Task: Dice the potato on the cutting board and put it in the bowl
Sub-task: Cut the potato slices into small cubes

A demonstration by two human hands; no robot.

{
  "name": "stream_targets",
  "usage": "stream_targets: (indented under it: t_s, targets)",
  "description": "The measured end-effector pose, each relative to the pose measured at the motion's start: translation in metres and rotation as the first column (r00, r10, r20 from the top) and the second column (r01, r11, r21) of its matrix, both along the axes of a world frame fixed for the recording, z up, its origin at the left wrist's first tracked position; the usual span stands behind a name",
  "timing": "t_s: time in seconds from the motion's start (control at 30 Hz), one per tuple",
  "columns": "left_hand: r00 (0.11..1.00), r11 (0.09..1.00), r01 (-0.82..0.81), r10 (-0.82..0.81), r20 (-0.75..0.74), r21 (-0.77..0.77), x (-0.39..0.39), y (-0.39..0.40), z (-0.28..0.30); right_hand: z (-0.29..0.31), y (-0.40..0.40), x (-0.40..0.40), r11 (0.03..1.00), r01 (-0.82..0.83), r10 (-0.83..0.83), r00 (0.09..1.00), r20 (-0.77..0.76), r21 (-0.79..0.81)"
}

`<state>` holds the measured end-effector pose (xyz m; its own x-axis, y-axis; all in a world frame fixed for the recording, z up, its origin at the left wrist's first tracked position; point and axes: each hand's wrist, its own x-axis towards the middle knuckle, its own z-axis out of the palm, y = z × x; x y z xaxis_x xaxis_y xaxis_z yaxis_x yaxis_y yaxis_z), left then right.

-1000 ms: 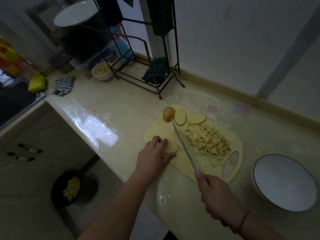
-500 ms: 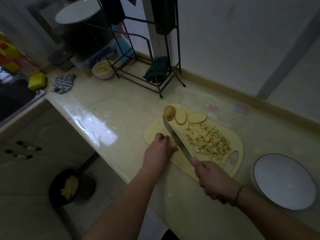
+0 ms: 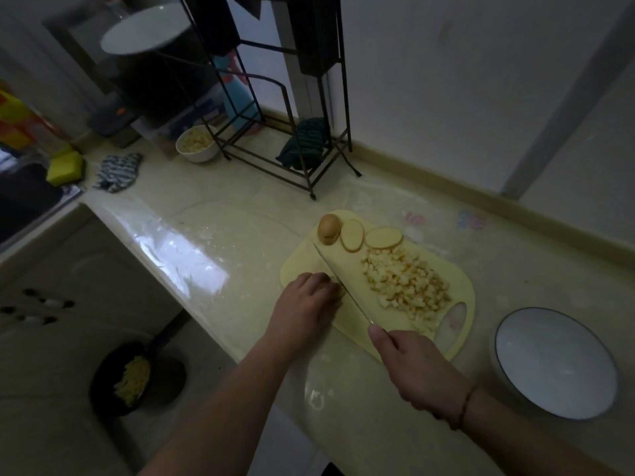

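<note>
A yellow cutting board (image 3: 299, 259) lies on the counter. On it are a heap of diced potato (image 3: 405, 283), two potato slices (image 3: 383, 237) and a potato end piece (image 3: 328, 228) at the far edge. My left hand (image 3: 305, 307) covers and holds down a potato piece at the board's near left; the piece is almost hidden. My right hand (image 3: 412, 369) grips a knife (image 3: 343, 286), whose blade runs just right of my left fingertips. An empty white bowl (image 3: 553, 362) stands to the right of the board.
A black wire rack (image 3: 275, 132) with a dark cloth stands behind the board. A small bowl of diced food (image 3: 197, 144), a striped cloth (image 3: 118, 171) and a yellow sponge (image 3: 65, 168) lie at the far left. The counter edge drops off left; a pan (image 3: 134, 376) sits on the floor.
The knife moved left across the board to my left hand and now lies against its fingertips. My left hand has closed over the potato piece, which was visible a second ago.
</note>
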<state>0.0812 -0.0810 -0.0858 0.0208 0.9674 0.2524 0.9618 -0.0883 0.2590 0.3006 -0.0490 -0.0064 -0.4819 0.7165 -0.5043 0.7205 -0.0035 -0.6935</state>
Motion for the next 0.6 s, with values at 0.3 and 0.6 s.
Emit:
stream_targets:
  t_s: [0.3,0.6]
  targets:
    - [0.994,0.996,0.069,-0.074,0.080,0.062,-0.0031,0.0031,-0.0041,0.0069,0.0004,-0.0026,0.999,-0.039,0.039,0.999,-0.019,-0.011]
    - [0.993,0.996,0.062,-0.068,0.098,0.060,-0.0068,0.0055,-0.0059,0.0003,-0.0051,0.0032,0.996,-0.078,0.078,0.997,0.007,0.053]
